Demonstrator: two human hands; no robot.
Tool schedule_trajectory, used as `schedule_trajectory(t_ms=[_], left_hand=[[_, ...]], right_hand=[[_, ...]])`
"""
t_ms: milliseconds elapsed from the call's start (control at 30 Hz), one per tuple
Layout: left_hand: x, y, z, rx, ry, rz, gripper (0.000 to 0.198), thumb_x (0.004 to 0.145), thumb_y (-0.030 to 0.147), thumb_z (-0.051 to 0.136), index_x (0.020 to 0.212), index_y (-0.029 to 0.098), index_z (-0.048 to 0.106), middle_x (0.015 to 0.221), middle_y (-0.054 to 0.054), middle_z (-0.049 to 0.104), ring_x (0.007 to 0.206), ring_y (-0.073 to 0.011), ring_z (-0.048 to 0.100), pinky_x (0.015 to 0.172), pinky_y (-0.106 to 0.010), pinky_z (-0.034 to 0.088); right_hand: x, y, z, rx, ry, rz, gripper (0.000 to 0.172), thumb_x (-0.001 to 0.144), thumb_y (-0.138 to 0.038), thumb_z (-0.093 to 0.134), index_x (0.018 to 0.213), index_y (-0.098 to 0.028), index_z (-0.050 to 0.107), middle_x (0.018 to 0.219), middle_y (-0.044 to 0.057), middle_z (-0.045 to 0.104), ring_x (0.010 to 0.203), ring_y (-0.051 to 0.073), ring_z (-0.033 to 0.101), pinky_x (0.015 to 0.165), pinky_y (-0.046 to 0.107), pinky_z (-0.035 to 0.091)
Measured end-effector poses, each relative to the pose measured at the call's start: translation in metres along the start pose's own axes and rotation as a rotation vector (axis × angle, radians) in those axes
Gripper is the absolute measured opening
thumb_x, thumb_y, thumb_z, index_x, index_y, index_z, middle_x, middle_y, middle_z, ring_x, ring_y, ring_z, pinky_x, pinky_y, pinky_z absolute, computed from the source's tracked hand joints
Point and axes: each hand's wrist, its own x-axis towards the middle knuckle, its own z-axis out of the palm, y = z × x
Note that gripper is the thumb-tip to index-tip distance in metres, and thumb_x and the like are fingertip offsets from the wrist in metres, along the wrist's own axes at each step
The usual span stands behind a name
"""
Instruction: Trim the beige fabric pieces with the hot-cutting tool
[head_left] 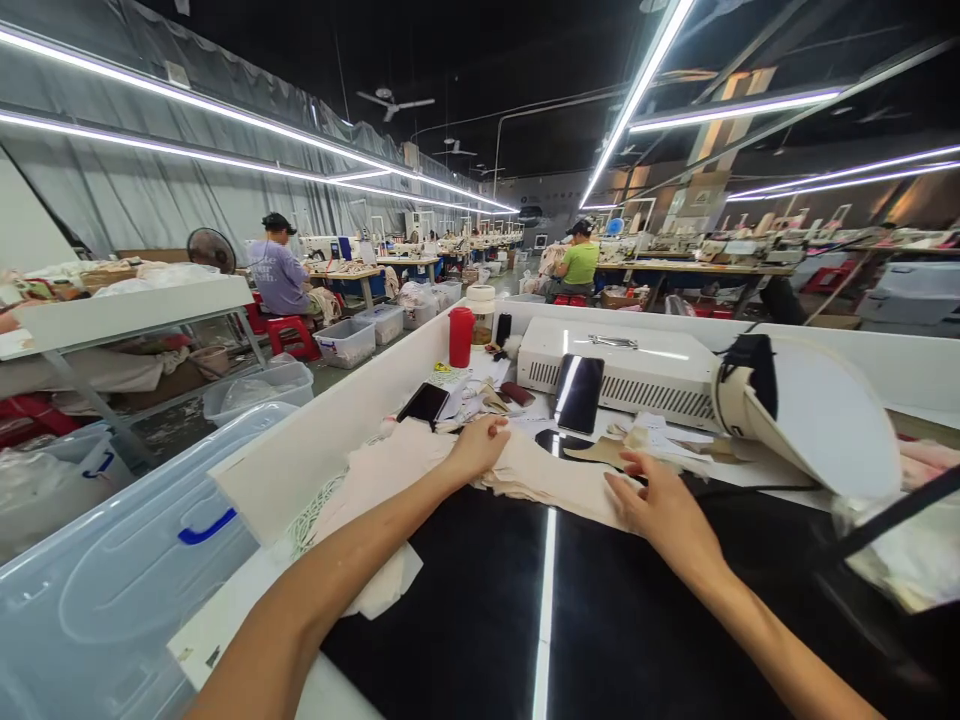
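Cloth (559, 480) is touched at both ends, apparently for flatness: left grip (478, 448) curled (whether pinching cannot be told), right grip (666, 502) loosely parted.

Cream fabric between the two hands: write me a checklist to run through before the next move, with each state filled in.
1. Left hand at the cream fabric: ok, it rests on the left part.
2. Right hand at the fabric: ok, fingers spread at the right end.
3. Fabric layers even: not ok, the near edge looks staggered.
4. Left hand's grip firm: cannot tell, the hand hides the contact.
5. Red cup upright and apart from both hands: ok.
6. Dark phone-like device in front of the white vented box, apart from both hands: ok.
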Motion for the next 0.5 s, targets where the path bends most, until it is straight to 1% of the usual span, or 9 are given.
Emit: schedule_trajectory(t_ms=[67, 133, 200, 267, 333, 400, 500], left_hand=[[-0.007, -0.003, -0.014, 0.054, -0.005, 0.004, 0.043, 0.116, 0.044, 0.080, 0.150, 0.019, 0.072, 0.149, -0.013, 0.074, 0.126, -0.0300, 0.078, 0.107, -0.052, 0.070], [-0.018, -0.007, -0.039, 0.125, -0.008, 0.010, 0.041, 0.116, 0.044, 0.080, 0.148, 0.019, 0.073, 0.148, -0.013, 0.075, 0.126, -0.0298, 0.078, 0.107, -0.052, 0.070], [-0.034, -0.014, -0.071, 0.213, 0.011, -0.001, 0.039, 0.116, 0.043, 0.080, 0.146, 0.019, 0.074, 0.149, -0.013, 0.074, 0.129, -0.0306, 0.077, 0.110, -0.053, 0.069], [-0.052, -0.024, -0.103, 0.300, 0.047, -0.048, 0.038, 0.116, 0.043, 0.079, 0.146, 0.020, 0.074, 0.150, -0.013, 0.074, 0.130, -0.0305, 0.076, 0.112, -0.054, 0.068], [-0.070, -0.036, -0.127, 0.370, 0.077, -0.120, 0.040, 0.116, 0.044, 0.079, 0.148, 0.020, 0.073, 0.151, -0.014, 0.073, 0.130, -0.0309, 0.076, 0.111, -0.054, 0.068], [-0.085, -0.047, -0.140, 0.417, 0.080, -0.195, 0.041, 0.116, 0.044, 0.080, 0.149, 0.020, 0.073, 0.151, -0.013, 0.073, 0.129, -0.0307, 0.077, 0.110, -0.053, 0.069], [-0.098, -0.060, -0.142, 0.438, 0.067, -0.264, 0.042, 0.116, 0.044, 0.080, 0.148, 0.019, 0.073, 0.150, -0.013, 0.074, 0.128, -0.0306, 0.077, 0.109, -0.053, 0.070]], right_hand=[[-0.003, 0.003, -0.001, -0.001, 0.011, -0.012, 0.060, 0.093, -0.067, 0.062, 0.131, -0.023, 0.077, 0.124, 0.017, 0.083, 0.089, 0.032, 0.073, 0.094, 0.054, 0.063], [-0.007, 0.004, -0.003, 0.013, 0.007, -0.028, 0.060, 0.094, -0.069, 0.061, 0.131, -0.024, 0.077, 0.129, 0.017, 0.082, 0.087, 0.031, 0.071, 0.097, 0.057, 0.062], [-0.010, 0.002, -0.005, 0.031, -0.002, -0.039, 0.058, 0.095, -0.070, 0.060, 0.128, -0.025, 0.078, 0.127, 0.016, 0.081, 0.084, 0.031, 0.072, 0.096, 0.057, 0.063], [-0.014, -0.001, -0.006, 0.048, -0.013, -0.044, 0.057, 0.094, -0.071, 0.060, 0.124, -0.027, 0.080, 0.124, 0.014, 0.081, 0.084, 0.031, 0.073, 0.092, 0.056, 0.063], [-0.019, -0.004, -0.006, 0.062, -0.024, -0.047, 0.056, 0.094, -0.072, 0.060, 0.122, -0.027, 0.080, 0.122, 0.013, 0.082, 0.085, 0.032, 0.075, 0.087, 0.055, 0.063], [-0.025, -0.009, -0.005, 0.077, -0.034, -0.050, 0.055, 0.093, -0.071, 0.060, 0.120, -0.028, 0.081, 0.122, 0.013, 0.082, 0.083, 0.032, 0.077, 0.083, 0.053, 0.063], [-0.037, -0.018, -0.005, 0.102, -0.055, -0.061, 0.054, 0.092, -0.071, 0.060, 0.116, -0.027, 0.082, 0.119, 0.012, 0.083, 0.079, 0.030, 0.078, 0.082, 0.052, 0.064]])
